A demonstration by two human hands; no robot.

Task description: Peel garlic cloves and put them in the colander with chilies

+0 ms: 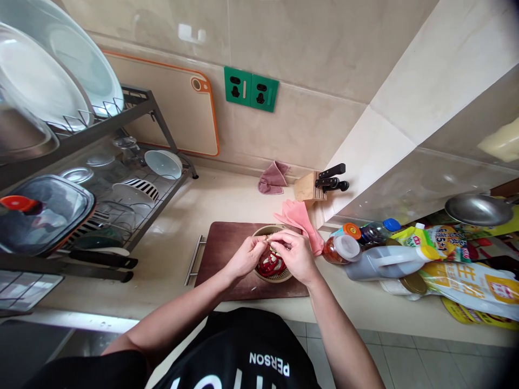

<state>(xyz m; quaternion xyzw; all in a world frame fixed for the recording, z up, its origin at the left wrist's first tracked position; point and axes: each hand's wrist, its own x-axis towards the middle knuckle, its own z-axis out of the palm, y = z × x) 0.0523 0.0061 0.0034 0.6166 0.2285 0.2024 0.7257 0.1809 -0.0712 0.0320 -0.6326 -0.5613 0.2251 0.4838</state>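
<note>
Red bits fill the small bowl point(272, 266) on the dark cutting board point(227, 254), centre frame. Left hand point(246, 257) and right hand point(294, 253) meet right over it, fingertips pinched on something tiny (can't tell what), so scraps drop inside.

Your bowl point(272, 267) is small, round and beige, upright on the dark wooden cutting board, holding red pieces with some pale ones; the small pale item pinched above it is too small to identify
</note>
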